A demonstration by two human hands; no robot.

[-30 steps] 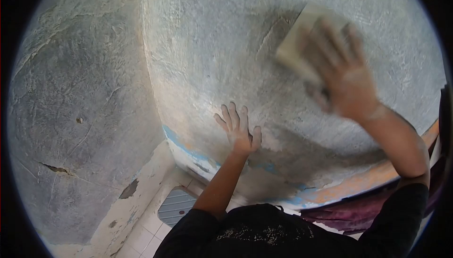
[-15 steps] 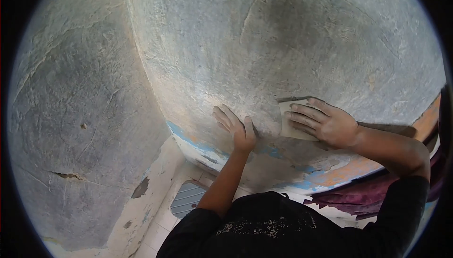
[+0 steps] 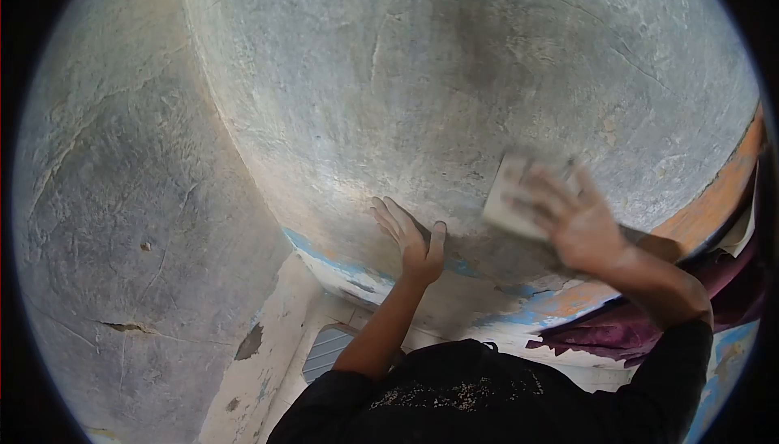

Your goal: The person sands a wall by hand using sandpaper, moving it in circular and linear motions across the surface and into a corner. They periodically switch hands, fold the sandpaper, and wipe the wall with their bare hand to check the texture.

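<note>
A pale square sheet of sandpaper point(image 3: 513, 200) lies against the grey plastered wall point(image 3: 341, 79), under my right hand point(image 3: 580, 221). That hand is blurred by motion; its fingers are stretched across the sheet, pressing it to the surface and covering its right part. To its left, my left hand point(image 3: 414, 241) rests on the same wall, fingers extended and thumb apart, with nothing in it. Pale dust coats the fingers of both hands.
On the left, a second wall point(image 3: 122, 200) with cracks and a small hole meets this one at a corner. Blue and orange old paint point(image 3: 560, 302) shows low down. Purple cloth point(image 3: 600, 334) hangs at lower right. A grey ribbed panel point(image 3: 324, 352) is on the floor tiles.
My right hand has swung to a steeper angle, fingers pointing more upward, and the sandpaper has tilted with it. The left hand stays on the wall. The view has shifted slightly.
</note>
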